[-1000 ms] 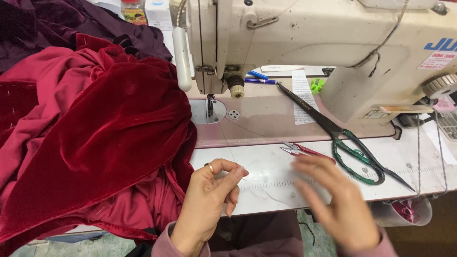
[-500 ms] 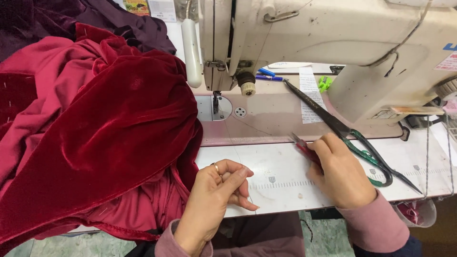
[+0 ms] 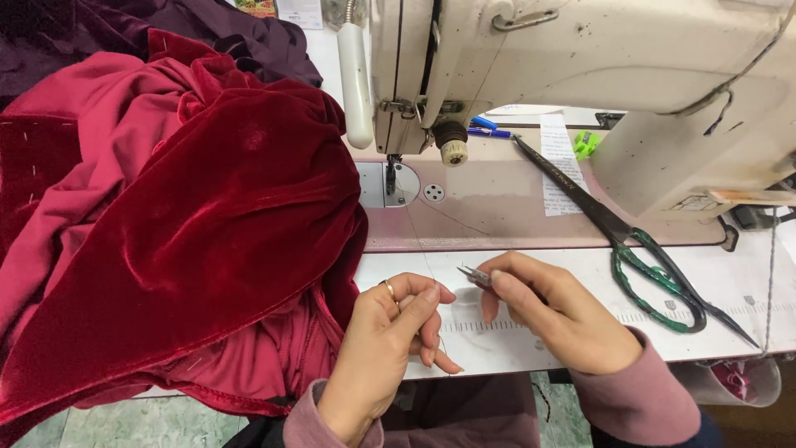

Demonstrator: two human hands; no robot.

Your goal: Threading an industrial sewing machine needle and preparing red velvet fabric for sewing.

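Since a moment ago the right hand (image 3: 560, 319) has left the large green-handled steel shears (image 3: 626, 241) and is now gripping small metal thread snips (image 3: 474, 275), tips pointing toward ten o'clock. The left hand (image 3: 390, 332), wearing a ring, is pinching a fine thread (image 3: 419, 249) at nine o'clock of the snips, beside the crimson velvet fabric (image 3: 191, 224) lying under the cream sewing machine (image 3: 580, 66).
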